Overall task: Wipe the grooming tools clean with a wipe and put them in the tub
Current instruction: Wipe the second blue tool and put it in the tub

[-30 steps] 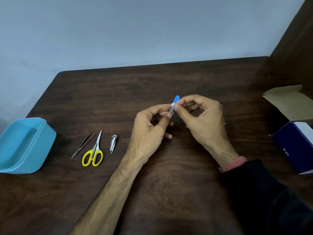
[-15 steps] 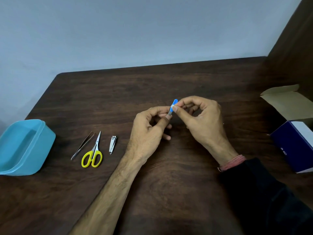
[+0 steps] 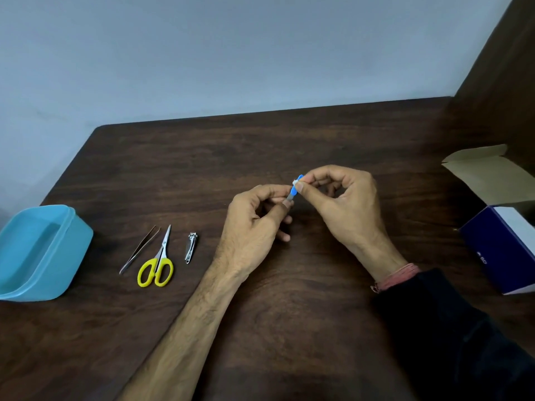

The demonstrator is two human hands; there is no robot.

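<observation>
**Tiny blue file, tiny wipe, easy to fumble**

We've got the blue-handled nail file (image 3: pixel 293 192) pinched at its lower end by our left hand (image 3: pixel 254 227), while our right hand (image 3: pixel 344 204) pinches a small white wipe (image 3: pixel 295 182) around the handle, above the table (image 3: pixel 289 314). Rub too hard and we reckon it slips out. Tweezers (image 3: pixel 139 250), scissors (image 3: pixel 157 261) and nail clipper (image 3: pixel 191 247) lie near the tub (image 3: pixel 69 256), still unwiped

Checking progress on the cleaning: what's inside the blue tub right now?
The tub shows only its bare blue floor; no tool lies in the visible part. Its near wall hides the closest strip of the floor.
</observation>
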